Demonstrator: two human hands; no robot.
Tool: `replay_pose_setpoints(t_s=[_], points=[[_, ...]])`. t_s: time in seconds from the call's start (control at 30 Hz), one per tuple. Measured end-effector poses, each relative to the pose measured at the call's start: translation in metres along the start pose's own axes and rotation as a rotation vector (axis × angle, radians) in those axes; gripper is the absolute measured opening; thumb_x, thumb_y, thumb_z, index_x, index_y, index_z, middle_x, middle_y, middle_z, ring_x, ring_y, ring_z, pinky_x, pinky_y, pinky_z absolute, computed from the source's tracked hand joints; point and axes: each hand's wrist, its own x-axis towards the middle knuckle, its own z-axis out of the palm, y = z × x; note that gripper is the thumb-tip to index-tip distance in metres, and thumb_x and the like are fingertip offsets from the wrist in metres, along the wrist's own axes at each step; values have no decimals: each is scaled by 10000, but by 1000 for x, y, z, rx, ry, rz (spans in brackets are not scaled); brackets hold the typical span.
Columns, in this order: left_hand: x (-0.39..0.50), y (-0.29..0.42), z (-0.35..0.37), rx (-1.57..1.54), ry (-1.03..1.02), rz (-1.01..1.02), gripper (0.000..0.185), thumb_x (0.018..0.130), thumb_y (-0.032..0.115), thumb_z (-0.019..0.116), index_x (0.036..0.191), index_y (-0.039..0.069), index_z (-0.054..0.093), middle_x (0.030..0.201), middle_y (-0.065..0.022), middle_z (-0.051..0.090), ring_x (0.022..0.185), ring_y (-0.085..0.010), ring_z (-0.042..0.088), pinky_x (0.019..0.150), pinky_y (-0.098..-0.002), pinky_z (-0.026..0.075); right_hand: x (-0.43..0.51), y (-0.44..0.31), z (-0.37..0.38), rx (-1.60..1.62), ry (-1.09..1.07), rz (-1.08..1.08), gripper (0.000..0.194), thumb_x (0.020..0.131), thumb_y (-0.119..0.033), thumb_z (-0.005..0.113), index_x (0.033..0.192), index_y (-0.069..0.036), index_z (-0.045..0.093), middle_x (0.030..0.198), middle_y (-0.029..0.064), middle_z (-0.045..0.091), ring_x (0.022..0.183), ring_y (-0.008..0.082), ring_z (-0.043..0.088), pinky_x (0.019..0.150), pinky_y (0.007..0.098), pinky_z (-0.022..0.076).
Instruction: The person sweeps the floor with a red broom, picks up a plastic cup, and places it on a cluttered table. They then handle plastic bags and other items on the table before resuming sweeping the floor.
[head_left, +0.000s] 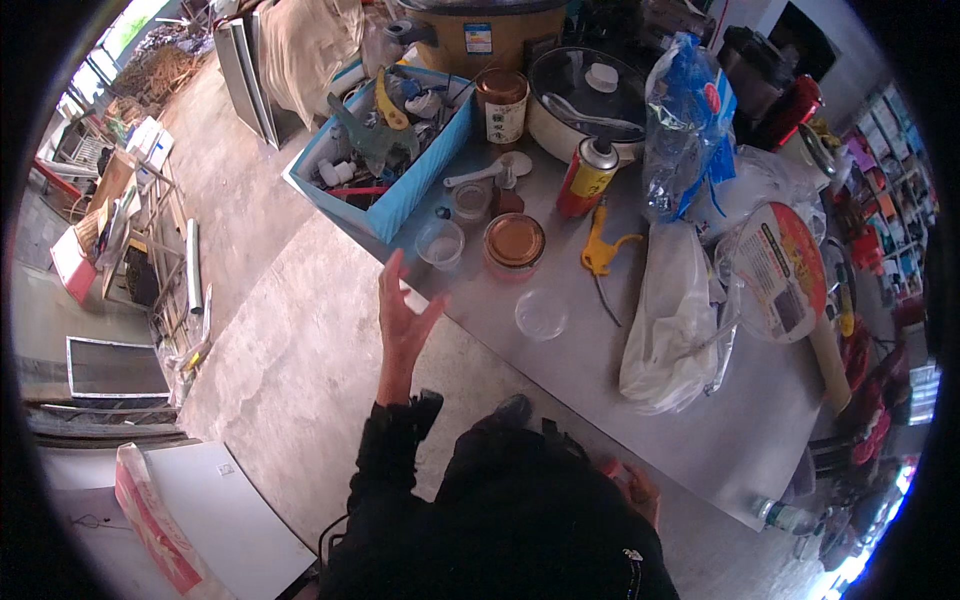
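Observation:
My left hand (405, 322) is raised at the table's near left edge, fingers apart and holding nothing. Just beyond its fingertips stands a clear plastic cup (440, 246). A glass jar with a copper-coloured lid (514, 240) is to the right of that cup. Closer to me lies a clear round plastic lid or shallow dish (541, 314). My right hand (640, 491) is low beside my body, at the table's front edge. Its fingers are partly hidden, and I cannot tell whether it grips anything.
A blue box of tools (424, 180), a lidded pan (551, 127), a spray can (587, 178) and a yellow-handled tool (600, 251) crowd the metal table (555, 375). Plastic bags (671, 322) and an instant-noodle lid (784, 274) lie rightward. A bottle (784, 516) is by the right corner.

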Motion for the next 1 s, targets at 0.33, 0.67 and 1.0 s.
replay_pose_setpoints(t_s=[0.33,0.67,1.0], points=[[66,-6,37,292,-71,316,980,566,62,771,1409,104,273,1305,-139,421,1113,-300,459,953,-399,401,8,-35,4,41,-7,136,291,830,-37,639,1118,-24,595,757,-22,537,702,59,500,630,212,397],[16,98,22,-201,-405,270,936,592,213,771,1396,81,309,1210,-127,478,1121,-269,480,927,-410,414,5,-36,-1,68,-41,99,266,821,-62,638,1077,-2,595,815,19,578,739,96,506,739,260,432],[0,73,77,52,-578,445,953,587,298,805,1385,105,321,1349,-122,431,1179,-301,464,1016,-469,320,6,-29,3,3,-15,90,257,838,-83,625,1085,-14,607,865,52,622,830,113,546,757,282,446]])
